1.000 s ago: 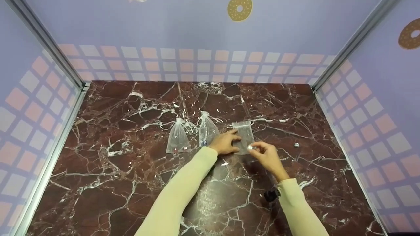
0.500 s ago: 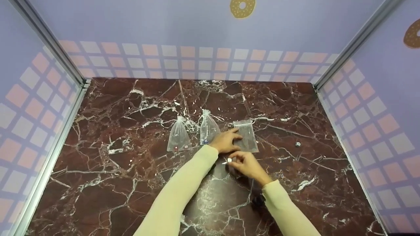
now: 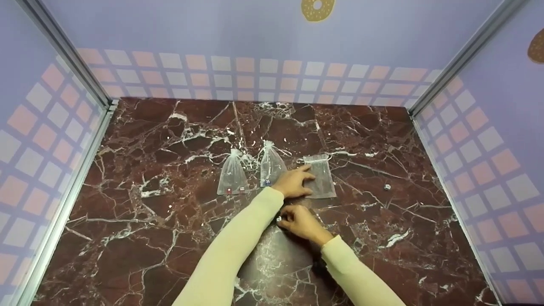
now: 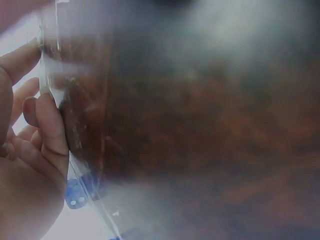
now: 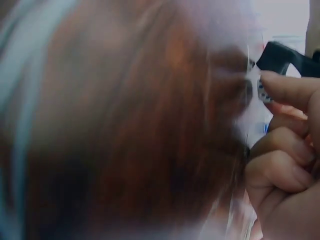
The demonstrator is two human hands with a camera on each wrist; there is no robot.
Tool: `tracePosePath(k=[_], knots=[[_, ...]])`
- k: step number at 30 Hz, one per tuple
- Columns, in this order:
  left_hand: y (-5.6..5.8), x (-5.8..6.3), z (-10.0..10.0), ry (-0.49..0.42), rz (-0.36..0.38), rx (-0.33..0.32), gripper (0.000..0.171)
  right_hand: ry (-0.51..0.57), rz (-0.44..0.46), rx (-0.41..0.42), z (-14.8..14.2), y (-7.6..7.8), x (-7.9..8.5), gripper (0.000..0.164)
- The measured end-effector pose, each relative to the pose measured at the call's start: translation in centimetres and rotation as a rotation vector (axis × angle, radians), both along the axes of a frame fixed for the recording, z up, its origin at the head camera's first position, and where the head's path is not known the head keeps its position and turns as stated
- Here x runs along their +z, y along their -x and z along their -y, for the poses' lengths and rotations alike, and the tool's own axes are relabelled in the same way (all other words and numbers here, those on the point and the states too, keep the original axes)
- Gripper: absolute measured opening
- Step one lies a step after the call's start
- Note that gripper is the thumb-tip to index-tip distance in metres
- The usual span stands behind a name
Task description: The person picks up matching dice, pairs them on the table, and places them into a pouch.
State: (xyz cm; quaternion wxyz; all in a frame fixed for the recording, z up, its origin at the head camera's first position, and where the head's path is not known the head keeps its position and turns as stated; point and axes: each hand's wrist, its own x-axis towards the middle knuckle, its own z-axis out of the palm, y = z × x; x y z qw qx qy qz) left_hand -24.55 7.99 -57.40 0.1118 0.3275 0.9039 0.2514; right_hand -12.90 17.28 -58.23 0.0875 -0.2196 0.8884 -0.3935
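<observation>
My left hand [image 3: 293,182] rests on the left side of a flat, sheer drawstring bag [image 3: 322,180], its fingers spread. Just below it, my right hand [image 3: 302,222] pinches a small white die [image 3: 279,219] between thumb and forefinger. Dark pips on that die show in the right wrist view, where the right hand's other fingers [image 5: 280,155] are curled. A second pale die [image 3: 387,187] lies alone on the table to the right. Partly behind my left hand is a drawn-up sheer bag [image 3: 271,165] holding a blue die [image 3: 267,182].
Left of these lies another tied sheer bag [image 3: 232,172], with a red die [image 3: 229,191] and a paler one [image 3: 242,189] at its bottom. The red-brown marbled table [image 3: 140,255] is walled on three sides by lilac panels [image 3: 255,29] with metal edges.
The right hand has moved left and nearer, from the flat bag's lower edge to beside the left wrist, carrying the die. My left hand has stayed on the bag.
</observation>
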Motion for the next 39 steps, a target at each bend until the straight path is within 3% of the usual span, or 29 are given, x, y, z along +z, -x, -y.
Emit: tracePosePath(k=[6,14,26,33,39], knots=[[0.1,0.2,0.0,-0.004,-0.006,-0.001,0.052,-0.011,-0.035,-0.011,0.4,0.2,0.2,0.011],[-0.5,-0.2,0.1,0.021,-0.004,-0.004,0.052,0.008,0.021,-0.002,0.4,-0.3,-0.1,0.011],[0.0,0.0,0.1,0.011,-0.016,0.007,0.053,0.114,0.086,-0.067,-1.4,0.2,0.9,0.023],[0.1,0.0,0.1,0.010,-0.008,0.004,0.053,0.125,0.049,-0.152,-4.7,1.3,2.2,0.024],[0.1,0.0,0.0,0.019,-0.001,0.003,0.053,0.126,-0.031,-0.307,-8.3,2.7,3.6,0.023]])
